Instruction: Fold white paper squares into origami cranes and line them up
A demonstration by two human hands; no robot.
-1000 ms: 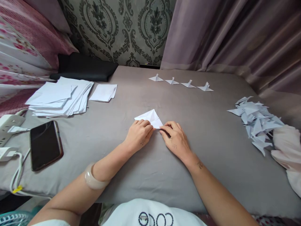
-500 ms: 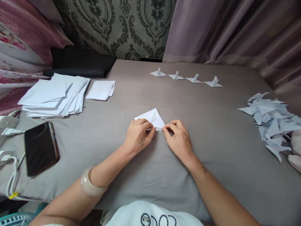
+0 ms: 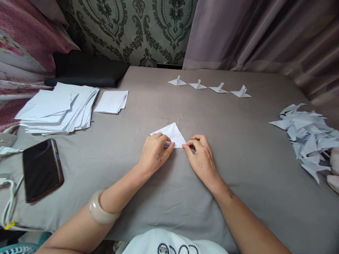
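White paper (image 3: 178, 134): left hand (image 3: 155, 151) pinches near edge, right hand (image 3: 200, 155) pinches right corner, fingertips closed; folded-paper pile (image 3: 308, 132) well apart.

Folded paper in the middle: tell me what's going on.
A person's left hand holds the near left side of the folded white paper on a grey cloth; the right hand holds its right corner. Beyond, four folded paper figures stand in a row, a pile of folded paper lies to the right, and two stacks of white sheets lie to the left.
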